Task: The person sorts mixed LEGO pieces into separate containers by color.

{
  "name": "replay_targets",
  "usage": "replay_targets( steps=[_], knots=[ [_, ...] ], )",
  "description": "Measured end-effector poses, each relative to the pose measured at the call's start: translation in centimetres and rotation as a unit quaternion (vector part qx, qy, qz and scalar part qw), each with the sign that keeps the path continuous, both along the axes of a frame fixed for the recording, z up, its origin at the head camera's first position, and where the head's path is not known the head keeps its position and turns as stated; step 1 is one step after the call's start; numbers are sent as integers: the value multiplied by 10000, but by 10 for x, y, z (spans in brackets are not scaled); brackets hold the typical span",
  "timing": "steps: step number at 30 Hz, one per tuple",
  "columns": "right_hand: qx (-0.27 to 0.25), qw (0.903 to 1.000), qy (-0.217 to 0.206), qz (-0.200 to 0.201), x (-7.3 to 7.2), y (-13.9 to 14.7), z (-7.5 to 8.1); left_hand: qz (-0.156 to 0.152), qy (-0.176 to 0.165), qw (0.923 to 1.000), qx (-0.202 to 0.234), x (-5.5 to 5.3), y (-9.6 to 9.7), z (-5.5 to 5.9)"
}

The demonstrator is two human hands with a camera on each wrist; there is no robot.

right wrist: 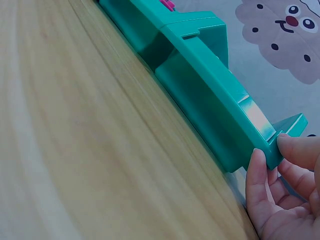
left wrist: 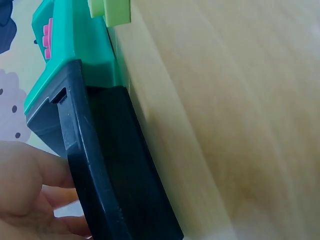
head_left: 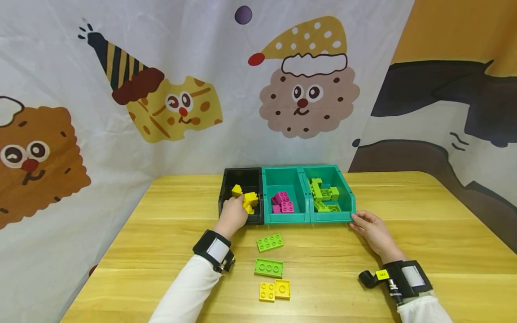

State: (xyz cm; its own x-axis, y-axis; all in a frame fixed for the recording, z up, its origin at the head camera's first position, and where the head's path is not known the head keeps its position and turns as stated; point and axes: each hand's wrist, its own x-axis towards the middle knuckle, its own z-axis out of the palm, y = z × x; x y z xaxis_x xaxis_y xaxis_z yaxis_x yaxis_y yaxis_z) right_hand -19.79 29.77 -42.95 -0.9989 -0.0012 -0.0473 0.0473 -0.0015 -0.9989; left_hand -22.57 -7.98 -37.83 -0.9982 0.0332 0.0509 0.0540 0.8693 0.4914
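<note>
My left hand [head_left: 234,215] reaches over the front of the black bin [head_left: 242,174], its fingers down among the yellow toy bricks [head_left: 251,198]. In the left wrist view the black bin's front wall [left wrist: 90,150] hides the fingertips, so I cannot tell whether they grip a brick. At the other end of the row, my right hand [head_left: 375,233] pinches the front corner of the right teal bin [head_left: 333,217] between thumb and fingers. That bin holds several lime green bricks [head_left: 319,190]. Pink bricks [head_left: 284,202] lie in the middle teal bin [head_left: 284,177].
The three bins stand side by side near the back of a wooden table [head_left: 323,260]. In front of them lie two green bricks [head_left: 269,242] and two yellow bricks [head_left: 267,291]. A cartoon-printed cloth [head_left: 234,125] hangs behind the table.
</note>
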Motion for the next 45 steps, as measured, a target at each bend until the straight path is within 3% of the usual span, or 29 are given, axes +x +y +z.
replay_targets(
  steps=[5, 13, 16, 22, 29, 37, 45],
  knots=[
    [35, 10000, 0, -8, 1, 0, 0, -214, 230, 9990, -312, 1, 1, -3],
    [4, 10000, 45, 16, 2, 1, 1, -140, 197, 9993, 295, 6, -1, -3],
    [-74, 10000, 46, 12, 1, 2, 0, -156, 393, 9978, 502, 10, -2, 0],
    [-166, 9999, 7, 13, 1, 1, 1, -280, 1270, 9842, 1201, 22, 2, 8],
    [-151, 9999, 84, -1, 0, 1, 1, -872, 1835, 9685, 1438, 46, 12, 18],
    [-42, 10000, 45, -30, 0, 0, 1, -1446, 1686, 9661, 1316, 74, 18, 26],
    [-71, 10000, 34, 1, 0, -1, 1, -2207, 1065, 9676, 614, 103, 25, 25]
  ],
)
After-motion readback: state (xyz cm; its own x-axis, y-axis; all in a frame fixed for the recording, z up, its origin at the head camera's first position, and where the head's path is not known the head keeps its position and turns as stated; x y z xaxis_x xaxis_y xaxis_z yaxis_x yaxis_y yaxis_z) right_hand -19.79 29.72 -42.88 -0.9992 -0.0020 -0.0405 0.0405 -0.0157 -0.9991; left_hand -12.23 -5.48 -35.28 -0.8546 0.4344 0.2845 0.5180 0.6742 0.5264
